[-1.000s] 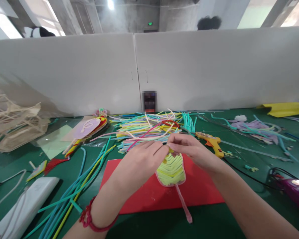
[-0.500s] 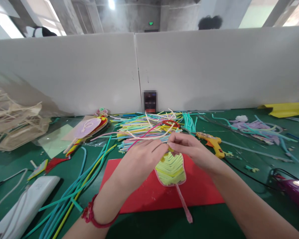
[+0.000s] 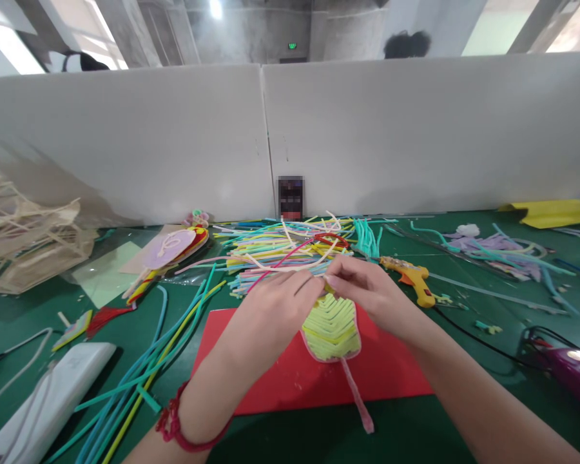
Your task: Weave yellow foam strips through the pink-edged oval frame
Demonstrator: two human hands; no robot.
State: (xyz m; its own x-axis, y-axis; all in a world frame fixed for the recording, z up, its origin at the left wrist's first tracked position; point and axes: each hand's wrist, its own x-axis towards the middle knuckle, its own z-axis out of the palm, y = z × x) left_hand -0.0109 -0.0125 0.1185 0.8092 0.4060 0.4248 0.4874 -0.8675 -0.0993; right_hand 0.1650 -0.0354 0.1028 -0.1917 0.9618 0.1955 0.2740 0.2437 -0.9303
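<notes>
On a red sheet (image 3: 270,380) lies a fan-shaped piece (image 3: 332,332) covered with yellow-green pipe cleaner strips in a V pattern, with a pink rim and a pink stick handle (image 3: 357,399). Above its far end my two hands meet. My left hand (image 3: 275,309) is closed, its fingertips mostly hidden behind its back. Thumb and forefinger of my right hand (image 3: 362,283) pinch together against it. A small yellow piece (image 3: 328,289), seemingly a bit of pipe cleaner, shows between the fingertips of both hands. The far end of the fan is covered by them.
Behind the hands lies a pile of coloured pipe cleaners (image 3: 270,251) with red-handled scissors (image 3: 331,240). A yellow glue gun (image 3: 418,283) rests to the right. On the left are long loose pipe cleaners (image 3: 145,367), a white power strip (image 3: 53,393) and a finished fan (image 3: 169,248).
The hands stay almost in place over the fan; the fingertips shift very slightly around the yellow piece. Nothing else has visibly moved.
</notes>
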